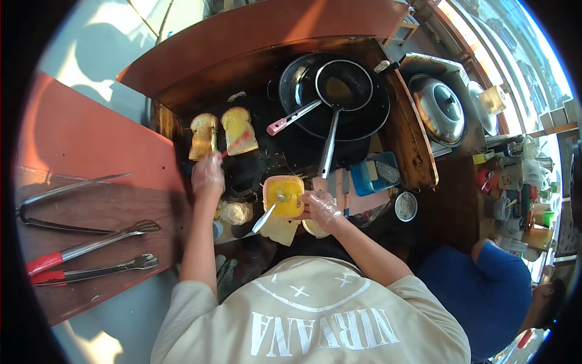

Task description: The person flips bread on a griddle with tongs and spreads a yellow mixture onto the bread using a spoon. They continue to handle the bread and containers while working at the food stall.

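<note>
My left hand (208,172), in a clear plastic glove, is closed on a slim red utensil (237,144), blurred at its far end. The utensil lies across the right bread slice (235,119), which has a yellowish top. Beside it, a browned bread slice (204,134) rests on the dark griddle (254,155). My right hand (320,206), also gloved, grips the right side of a square tub (265,192) of yellow spread. A metal spoon (267,217) stands in the tub, its handle hanging over the near rim.
Two pans, a large black wok (297,124) and a smaller frying pan (344,85), sit at the back right. Tongs (91,249) lie on the left wooden board. A blue container (368,182) stands to the right. A person in blue (473,291) is close on my right.
</note>
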Demonstrator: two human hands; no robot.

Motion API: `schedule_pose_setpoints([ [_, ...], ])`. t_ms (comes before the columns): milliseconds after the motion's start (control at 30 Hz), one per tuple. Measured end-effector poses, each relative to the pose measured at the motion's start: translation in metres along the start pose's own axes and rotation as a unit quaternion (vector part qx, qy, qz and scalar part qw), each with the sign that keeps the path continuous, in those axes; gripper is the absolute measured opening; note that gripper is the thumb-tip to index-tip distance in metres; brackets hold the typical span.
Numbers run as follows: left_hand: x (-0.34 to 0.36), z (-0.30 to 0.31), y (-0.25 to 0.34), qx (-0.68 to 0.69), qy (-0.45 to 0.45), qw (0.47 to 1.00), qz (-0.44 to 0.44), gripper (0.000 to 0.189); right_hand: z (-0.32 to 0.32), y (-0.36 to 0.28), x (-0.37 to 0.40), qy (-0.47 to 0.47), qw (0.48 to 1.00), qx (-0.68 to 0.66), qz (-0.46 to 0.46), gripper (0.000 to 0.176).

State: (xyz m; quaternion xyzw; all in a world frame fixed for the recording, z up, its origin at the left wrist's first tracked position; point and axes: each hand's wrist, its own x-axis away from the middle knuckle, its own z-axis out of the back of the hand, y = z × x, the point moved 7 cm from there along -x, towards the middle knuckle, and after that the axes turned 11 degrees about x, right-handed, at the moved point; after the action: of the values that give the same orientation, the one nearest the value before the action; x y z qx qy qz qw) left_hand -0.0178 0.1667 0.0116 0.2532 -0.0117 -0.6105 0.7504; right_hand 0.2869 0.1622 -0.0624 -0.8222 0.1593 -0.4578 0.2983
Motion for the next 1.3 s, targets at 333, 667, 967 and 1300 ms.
schedule_pose_setpoints([
  [333, 0.068, 0.07, 0.138, -0.034, -0.167, 0.983, -0.068, 0.015, -0.007, -0.018, -0.026, 0.02, 0.991, 0.104, 0.081, 0.04],
  [667, 0.103, 0.037, 0.112, 0.143, -0.209, 0.947, 0.199, 0.022, -0.041, -0.019, -0.033, 0.015, 0.98, 0.139, 0.145, 0.038],
  [967, 0.139, 0.002, 0.082, 0.522, -0.009, 0.791, 0.318, 0.023, -0.062, -0.024, -0.024, 0.021, 0.974, 0.142, 0.175, 0.036],
  [1300, 0.138, 0.031, 0.077, 0.668, -0.016, 0.614, 0.42, 0.03, -0.065, -0.03, -0.041, 0.009, 0.993, 0.024, 0.116, 0.041],
])
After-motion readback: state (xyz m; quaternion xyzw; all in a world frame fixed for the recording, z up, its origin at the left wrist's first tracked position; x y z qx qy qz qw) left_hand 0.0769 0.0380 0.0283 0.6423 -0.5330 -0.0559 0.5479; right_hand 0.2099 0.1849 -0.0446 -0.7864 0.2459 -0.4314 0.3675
